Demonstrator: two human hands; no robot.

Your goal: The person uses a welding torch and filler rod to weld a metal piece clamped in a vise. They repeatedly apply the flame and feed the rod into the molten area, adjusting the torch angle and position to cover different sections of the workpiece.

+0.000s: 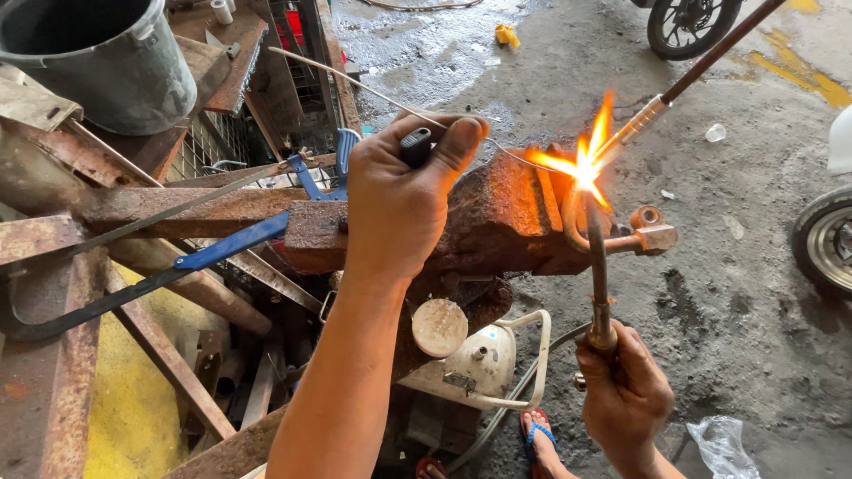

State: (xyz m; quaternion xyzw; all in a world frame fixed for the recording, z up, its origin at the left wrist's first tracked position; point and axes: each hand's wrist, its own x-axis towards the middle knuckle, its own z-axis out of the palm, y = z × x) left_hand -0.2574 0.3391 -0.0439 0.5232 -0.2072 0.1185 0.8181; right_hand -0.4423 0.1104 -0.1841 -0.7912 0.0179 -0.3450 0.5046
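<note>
My left hand [399,204] is raised over a rusty vise [506,217], fingers closed on a small black handle and a thin filler wire [355,84] that runs toward the flame. Lower right, my right hand [621,390] grips a brass torch [599,275] whose curved tip points up. Its orange flame [581,168] plays on the metal end of a long brown tube [701,62] coming in from the upper right. A rusty bent fitting [652,232] sticks out of the vise just beneath the flame.
A blue hacksaw [222,253] lies across rusty steel bars at left, and a grey metal bucket [106,62] stands top left. A white machine [479,364] sits under the vise. Motorcycle wheels [688,22] [830,244] stand on the wet concrete. My sandalled foot [537,435] is below.
</note>
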